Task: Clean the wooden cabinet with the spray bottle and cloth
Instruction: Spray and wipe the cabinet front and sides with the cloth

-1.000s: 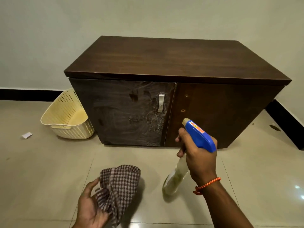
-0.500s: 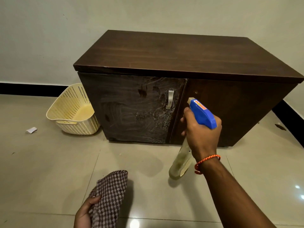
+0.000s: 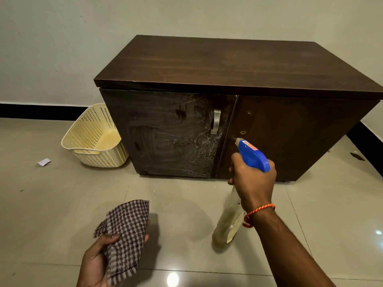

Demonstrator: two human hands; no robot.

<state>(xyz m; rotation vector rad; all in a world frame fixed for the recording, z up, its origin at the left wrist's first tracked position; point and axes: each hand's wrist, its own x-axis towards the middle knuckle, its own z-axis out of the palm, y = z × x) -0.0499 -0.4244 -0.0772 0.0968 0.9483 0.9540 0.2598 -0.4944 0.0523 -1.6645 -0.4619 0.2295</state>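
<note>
Head view, right grip: curled tight round the neck of the spray bottle, blue trigger head up, nozzle pointing at the right door of the wooden cabinet and near it, clear body hanging tilted above the floor in front of the cabinet. Left grip: closed on a checked cloth, held low, well in front of the cabinet's left door, smeared with whitish streaks around its metal handle. Just beside the cabinet's left end, a cream perforated basket on the floor; further left of the cabinet, a white paper scrap.
</note>
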